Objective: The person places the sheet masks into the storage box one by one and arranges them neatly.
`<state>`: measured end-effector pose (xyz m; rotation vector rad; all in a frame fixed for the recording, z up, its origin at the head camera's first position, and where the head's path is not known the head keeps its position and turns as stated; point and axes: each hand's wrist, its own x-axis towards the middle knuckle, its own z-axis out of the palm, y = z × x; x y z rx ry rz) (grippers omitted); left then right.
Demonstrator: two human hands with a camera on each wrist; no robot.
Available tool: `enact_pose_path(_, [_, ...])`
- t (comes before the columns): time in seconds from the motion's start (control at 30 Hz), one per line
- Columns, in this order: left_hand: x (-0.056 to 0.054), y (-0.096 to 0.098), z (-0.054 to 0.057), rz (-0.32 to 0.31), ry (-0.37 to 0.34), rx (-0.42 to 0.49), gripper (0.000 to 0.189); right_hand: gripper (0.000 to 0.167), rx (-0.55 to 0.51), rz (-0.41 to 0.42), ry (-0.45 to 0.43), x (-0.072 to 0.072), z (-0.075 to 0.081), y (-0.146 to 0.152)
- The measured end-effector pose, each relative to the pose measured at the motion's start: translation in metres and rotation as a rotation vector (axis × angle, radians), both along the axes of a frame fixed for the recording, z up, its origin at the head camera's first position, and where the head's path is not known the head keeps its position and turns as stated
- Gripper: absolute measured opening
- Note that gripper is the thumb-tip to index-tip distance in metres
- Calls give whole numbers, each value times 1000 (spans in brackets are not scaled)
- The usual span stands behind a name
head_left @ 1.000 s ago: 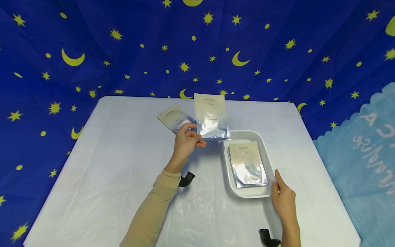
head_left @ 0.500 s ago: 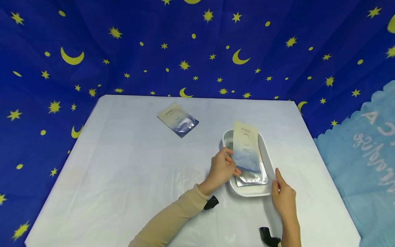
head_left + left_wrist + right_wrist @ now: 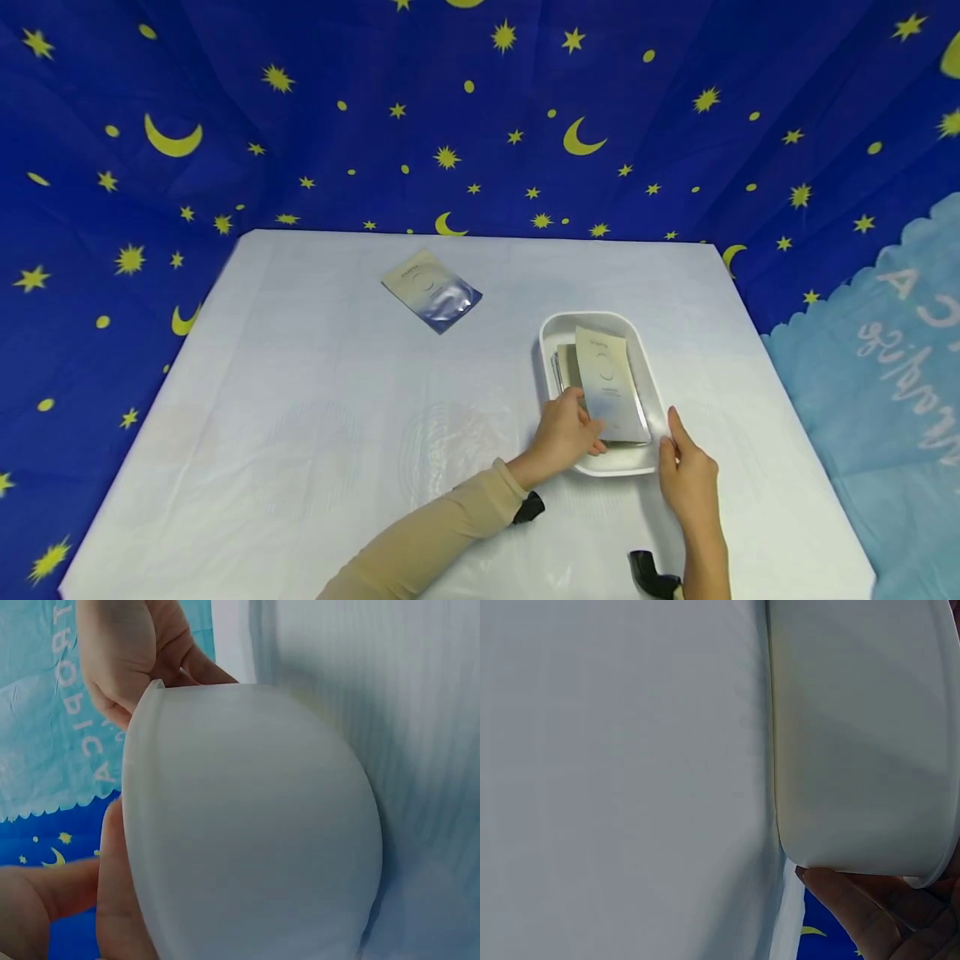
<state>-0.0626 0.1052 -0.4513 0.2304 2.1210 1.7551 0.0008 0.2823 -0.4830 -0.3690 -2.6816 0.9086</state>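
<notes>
In the head view, my left hand (image 3: 566, 435) pinches the lower left edge of a cream-and-blue sheet mask packet (image 3: 609, 383) inside a white plastic tray (image 3: 551, 333). Beneath that packet lie other packets (image 3: 567, 367), mostly covered. My right hand (image 3: 690, 479) grips the tray's right side near its front corner. Seen from the right wrist, its fingers (image 3: 855, 907) lie against the tray's outer wall (image 3: 862, 750). The left wrist view shows the tray wall (image 3: 255, 817) close up, hiding the packets, with left-hand fingers (image 3: 120, 892) by the rim.
Another sheet mask packet (image 3: 432, 292) lies on the white-covered table (image 3: 300, 400), back and left of the tray. A blue star-and-moon cloth (image 3: 360, 108) hangs behind. Light blue fabric with lettering (image 3: 877, 375) is at the right. Black wrist pieces (image 3: 651, 575) sit by each wrist.
My left hand has carried the packet from beside the loose packet, rightward and toward me, down into the tray on top of the others. My right hand has stayed on the tray.
</notes>
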Motion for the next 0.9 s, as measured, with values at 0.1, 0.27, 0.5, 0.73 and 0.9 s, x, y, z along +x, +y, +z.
enact_pose_path(0.1, [-1, -3, 1, -57, 19, -66, 49, 44, 2, -2, -5, 0, 0, 0])
enact_pose_path(0.27, [-4, -9, 3, -89, 89, -88, 48, 44, 4, -5, -5, 0, 1, 0])
enact_pose_path(0.5, [-17, -25, 13, 5, 103, -87, 56, 45, 0, -7, -4, -1, 1, -1])
enact_pose_path(0.73, [-64, -71, 10, 273, 120, -91, 43, 44, 9, -8, 5, -1, 2, -1])
enact_pose_path(0.9, [-105, -120, -4, 527, 164, -270, 40, 44, 16, -10, -1, 0, 2, -1])
